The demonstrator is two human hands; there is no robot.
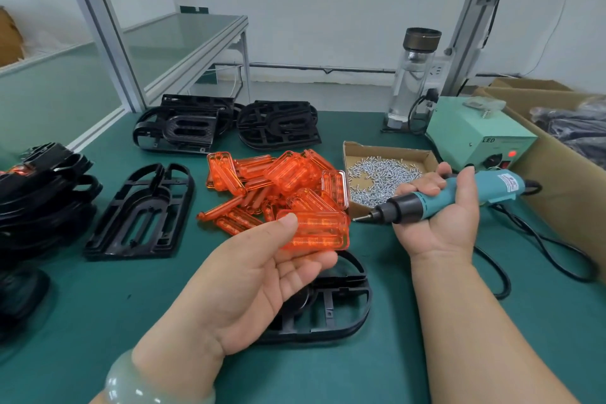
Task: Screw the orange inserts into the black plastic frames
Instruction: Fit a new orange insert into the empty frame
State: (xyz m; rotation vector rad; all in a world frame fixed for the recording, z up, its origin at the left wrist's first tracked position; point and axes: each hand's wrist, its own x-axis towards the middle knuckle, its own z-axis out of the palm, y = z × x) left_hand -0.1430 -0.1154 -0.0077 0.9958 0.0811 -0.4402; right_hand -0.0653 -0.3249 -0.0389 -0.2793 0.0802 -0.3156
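My left hand (249, 282) is palm up and pinches one orange insert (319, 231) between thumb and fingers, above a black plastic frame (334, 305) lying on the green mat. A heap of orange inserts (275, 180) lies just beyond. My right hand (439, 216) grips a teal electric screwdriver (459, 195), its bit pointing left towards the held insert. Another single black frame (141, 213) lies flat to the left.
A cardboard tray of silver screws (380, 174) sits behind the screwdriver. Black frames are stacked at the far left (42, 197) and at the back (183, 123). A green power unit (475, 131), a clear bottle (410, 82) and a large carton (564, 154) stand at the right.
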